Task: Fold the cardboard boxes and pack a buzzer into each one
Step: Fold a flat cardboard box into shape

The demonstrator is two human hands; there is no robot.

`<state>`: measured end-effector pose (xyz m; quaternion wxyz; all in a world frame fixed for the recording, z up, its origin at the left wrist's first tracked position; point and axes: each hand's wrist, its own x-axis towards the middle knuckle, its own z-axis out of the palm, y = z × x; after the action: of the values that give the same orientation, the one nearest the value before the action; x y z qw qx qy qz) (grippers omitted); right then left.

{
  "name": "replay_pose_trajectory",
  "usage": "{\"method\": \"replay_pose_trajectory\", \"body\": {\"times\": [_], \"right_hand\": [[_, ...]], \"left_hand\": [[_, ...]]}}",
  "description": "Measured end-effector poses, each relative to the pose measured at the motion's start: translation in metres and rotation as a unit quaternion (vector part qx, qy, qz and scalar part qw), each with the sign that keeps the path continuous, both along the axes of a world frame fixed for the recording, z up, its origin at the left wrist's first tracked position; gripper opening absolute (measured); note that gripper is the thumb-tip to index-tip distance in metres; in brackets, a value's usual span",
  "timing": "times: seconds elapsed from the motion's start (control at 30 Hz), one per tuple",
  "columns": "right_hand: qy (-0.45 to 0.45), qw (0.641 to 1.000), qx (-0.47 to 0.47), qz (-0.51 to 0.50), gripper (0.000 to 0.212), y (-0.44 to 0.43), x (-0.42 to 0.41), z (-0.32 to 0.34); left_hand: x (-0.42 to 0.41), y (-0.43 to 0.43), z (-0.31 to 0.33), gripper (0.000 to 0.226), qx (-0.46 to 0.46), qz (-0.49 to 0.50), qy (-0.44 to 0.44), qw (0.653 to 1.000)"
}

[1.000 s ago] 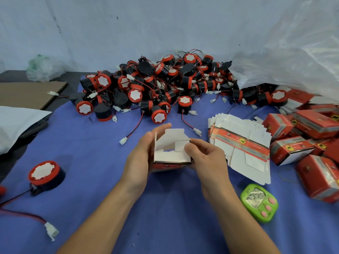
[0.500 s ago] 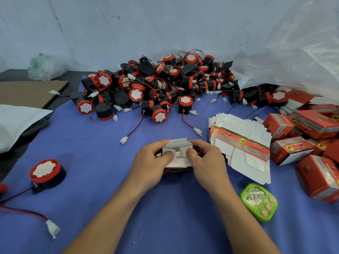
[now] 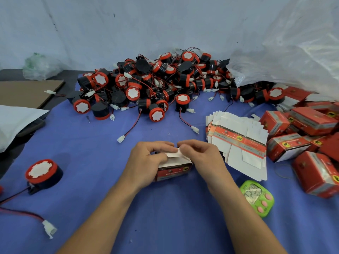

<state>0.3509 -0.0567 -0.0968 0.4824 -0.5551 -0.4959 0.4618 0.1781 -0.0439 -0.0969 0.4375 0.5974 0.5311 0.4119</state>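
Fingers [image 3: 161,145] of the left hand [image 3: 146,160] are curled over the top of the box [image 3: 172,173], and the fingers of the right hand [image 3: 201,158] curl in from the other side. The tips of both hands meet on the white flap [image 3: 174,155], which I see bent down across the opening. Both hands grip the box closely, with no gap I can make out between fingers and card. The box sits on the bench [image 3: 165,220] directly under the fingers, its red printed side facing me. I cannot tell what is inside it.

Just right of the fingers lies a fanned stack of flat boxes [image 3: 238,143], white sides up with a red band across. Further right, folded red boxes [image 3: 311,123] are heaped together, some tilted. Near the right wrist, on my side of the fingers, rests a green timer [image 3: 256,198].

Beyond the fingers, a pile of buzzers [image 3: 156,85] spreads across the far bench, black bodies with red caps and trailing wires. A clear bag [image 3: 293,52] drapes over the pile's right end. Well left of the fingers, one buzzer [image 3: 41,173] stands apart, cap up, and its wire runs to a white plug [image 3: 49,228] nearer me. Far left, a cardboard sheet [image 3: 27,90] lies flat.
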Motion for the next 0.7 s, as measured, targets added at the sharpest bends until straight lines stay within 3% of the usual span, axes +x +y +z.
{"method": "replay_pose_trajectory", "body": {"times": [0.1,0.27,0.53,0.63,0.7], "right_hand": [[-0.058,0.998,0.015,-0.008,0.014,0.0,-0.004,-0.004],[-0.114,0.992,0.036,-0.027,0.018,0.002,-0.005,-0.008],[-0.187,0.979,0.064,-0.058,0.017,0.002,-0.012,-0.009],[-0.14,0.987,0.061,-0.046,0.004,0.001,-0.01,-0.006],[-0.079,0.995,0.038,-0.047,0.014,-0.001,-0.01,-0.001]], "left_hand": [[-0.004,0.001,0.0,0.038,-0.035,-0.031,-0.018,0.999],[0.001,-0.003,-0.001,0.029,0.003,0.013,0.028,1.0],[0.007,-0.007,-0.003,0.054,0.054,0.075,0.078,0.993],[0.007,-0.005,-0.002,0.036,0.04,0.064,0.028,0.997],[0.008,-0.007,0.002,0.02,0.018,0.055,-0.034,0.998]]}}
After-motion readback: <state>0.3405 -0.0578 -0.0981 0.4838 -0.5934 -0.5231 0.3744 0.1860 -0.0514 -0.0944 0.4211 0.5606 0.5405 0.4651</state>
